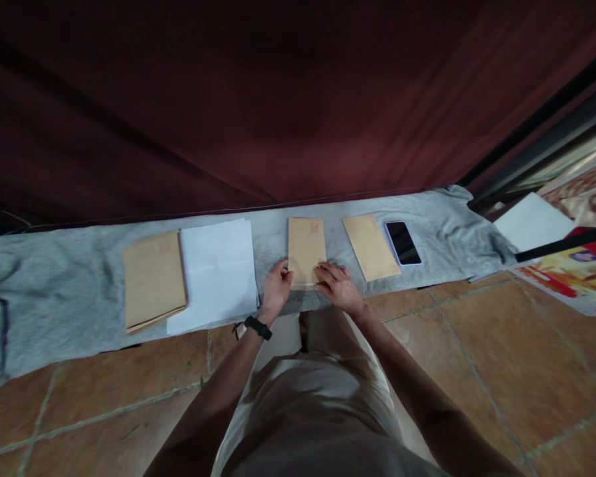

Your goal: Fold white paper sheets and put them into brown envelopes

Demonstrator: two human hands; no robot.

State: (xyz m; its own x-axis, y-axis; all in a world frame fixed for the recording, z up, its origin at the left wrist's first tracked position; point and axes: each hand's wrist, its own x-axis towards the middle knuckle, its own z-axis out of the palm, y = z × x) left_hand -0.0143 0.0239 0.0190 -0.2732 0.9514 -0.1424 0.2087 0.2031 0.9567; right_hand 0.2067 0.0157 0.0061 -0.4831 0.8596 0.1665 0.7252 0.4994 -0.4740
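Observation:
A brown paper envelope (306, 245) with a small reddish mark near its upper right corner lies in front of me on a grey cloth. My left hand (277, 289) grips its lower left edge, thumb and fingers closed together. At the lower right corner, my right hand (338, 286) has its fingers bent over the paper and holds it there. A thin pale strip shows along the envelope's near end, between the hands; I cannot tell whether it is a flap or paper inside. Just right of it lies another brown envelope (371, 246), untouched.
Left of my hands are white paper sheets (218, 275) and a stack of brown envelopes (153, 281). A smartphone (403, 243) lies on the right. The grey cloth (54, 285) covers a narrow bench before a dark red curtain (278, 99). Tiled floor (477, 344) runs below.

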